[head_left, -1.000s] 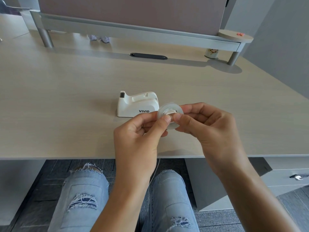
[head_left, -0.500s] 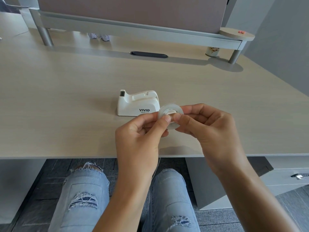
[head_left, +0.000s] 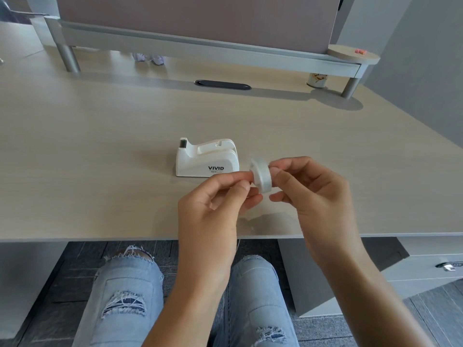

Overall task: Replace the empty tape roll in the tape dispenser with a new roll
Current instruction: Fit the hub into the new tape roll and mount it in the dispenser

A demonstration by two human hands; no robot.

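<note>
- Tape dispenser (head_left: 206, 159): white glossy smooth plastic
- Tape roll (head_left: 261, 175): clear, shiny film
- Desk (head_left: 100, 151): matt pale wood-grain top
- Jeans (head_left: 125, 296): light denim, frayed rips

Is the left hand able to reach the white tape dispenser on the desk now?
Probably yes. The tape dispenser stands just beyond the left hand with only bare desk between. But both hands pinch the tape roll, so the left must release first.

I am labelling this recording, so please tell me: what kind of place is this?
Most likely an office workstation. A wide desk carries a partition panel on a raised shelf, with a cable slot cut into the top. A tape dispenser stands on it.
</note>
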